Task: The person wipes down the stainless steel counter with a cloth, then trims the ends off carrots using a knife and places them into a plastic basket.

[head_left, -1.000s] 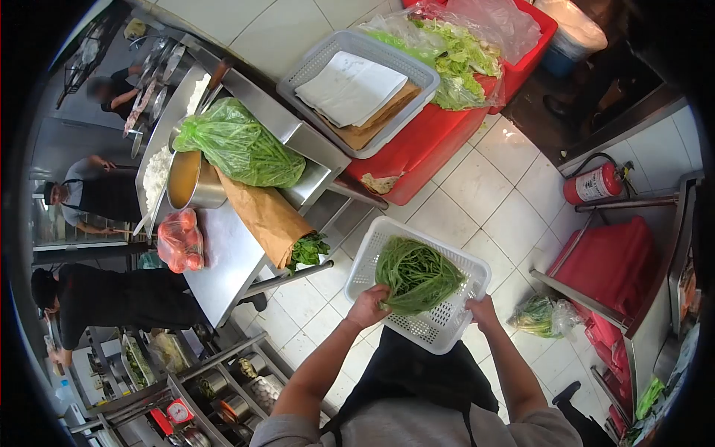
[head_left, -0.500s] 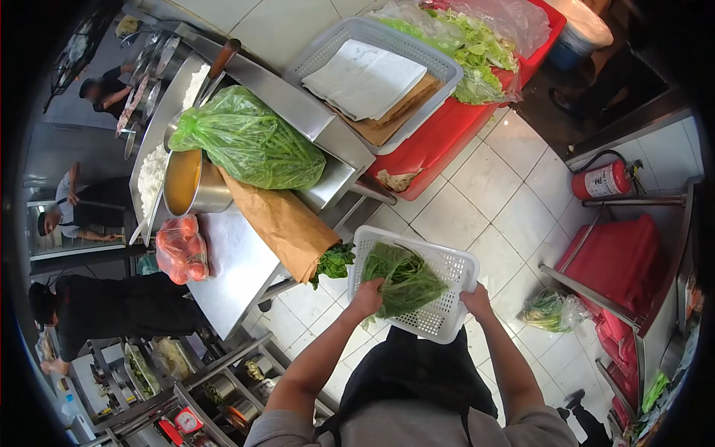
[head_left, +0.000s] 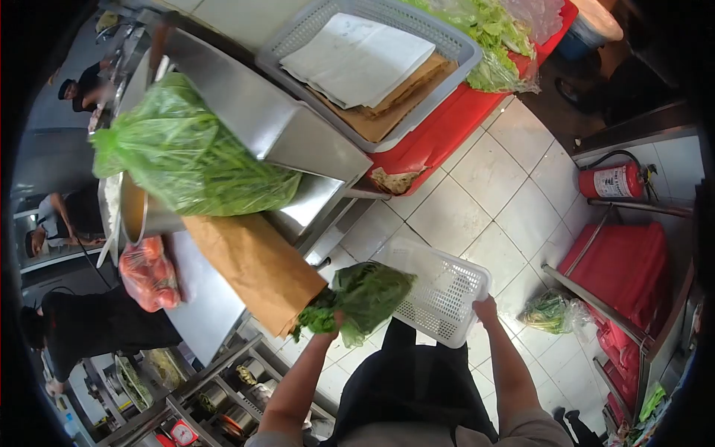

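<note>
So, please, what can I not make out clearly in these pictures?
All in the head view:
Left hand: fingers mostly hidden by the bag of greens.
Pot: partly covered by the tied green bag.
Paper wrap: hides most of its leaves.
Fire extinguisher: label print too small.
Scale: dial reading too small.

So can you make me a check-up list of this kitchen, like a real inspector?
surface: steel table, partly covered
things in hand: bag of greens; white basket, no greens seen inside
clutter: big green bag, brown paper bundle and bag of red produce crowd the table
grips: left hand on the bag of greens, right hand on the white basket's end
cables: too unclear to tell
surroundings: tiled floor, bagged vegetables on it; fire extinguisher
</note>
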The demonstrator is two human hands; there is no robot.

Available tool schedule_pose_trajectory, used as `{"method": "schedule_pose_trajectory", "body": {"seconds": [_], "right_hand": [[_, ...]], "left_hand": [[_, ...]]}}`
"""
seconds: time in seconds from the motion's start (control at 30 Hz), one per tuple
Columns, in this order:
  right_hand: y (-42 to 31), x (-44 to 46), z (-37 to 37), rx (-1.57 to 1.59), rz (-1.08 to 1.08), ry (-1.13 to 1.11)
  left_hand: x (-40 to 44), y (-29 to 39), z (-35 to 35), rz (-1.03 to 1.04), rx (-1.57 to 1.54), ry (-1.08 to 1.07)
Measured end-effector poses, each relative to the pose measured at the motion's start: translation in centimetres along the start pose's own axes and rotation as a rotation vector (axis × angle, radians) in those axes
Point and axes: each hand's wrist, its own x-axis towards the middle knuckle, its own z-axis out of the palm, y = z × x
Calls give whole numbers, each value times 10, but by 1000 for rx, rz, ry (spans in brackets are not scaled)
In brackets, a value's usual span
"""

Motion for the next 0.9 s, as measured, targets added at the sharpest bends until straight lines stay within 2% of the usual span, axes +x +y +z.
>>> {"method": "schedule_pose_trajectory", "body": {"seconds": [0.03,0.07,0.13,0.2,0.27,0.33,0.43,0.57,0.67,0.73,0.8,0.83,0.87,0.9], "right_hand": [[6,6,-3,8,33,-5],[13,13,-7,17,67,-7],[31,29,-12,17,126,11],[49,44,-14,3,177,50],[60,52,-17,98,206,37],[68,54,-21,203,249,18],[76,48,-19,411,282,-7],[73,33,-13,668,295,-65],[73,14,-6,829,294,-88],[68,-7,-9,917,294,-123],[60,-35,-20,918,281,-130],[53,-53,-33,903,279,-144],[43,-78,-46,888,284,-160],[36,-102,-58,938,247,-131]], "left_hand": [[18,-36,-9,22,-75,29],[42,-37,-10,-142,-252,60],[73,-2,7,-89,-14,176],[93,61,27,-168,-590,232],[152,11,19,-47,-357,369],[211,-42,9,43,-181,651],[252,-38,-8,69,-114,734],[277,-70,-15,-115,41,424],[254,-35,24,-265,156,192],[249,-51,46,105,421,-45],[235,-59,82,193,481,-228],[183,16,97,-128,127,-341],[122,113,115,-471,-195,-338],[100,132,121,-453,-290,-485]]}}
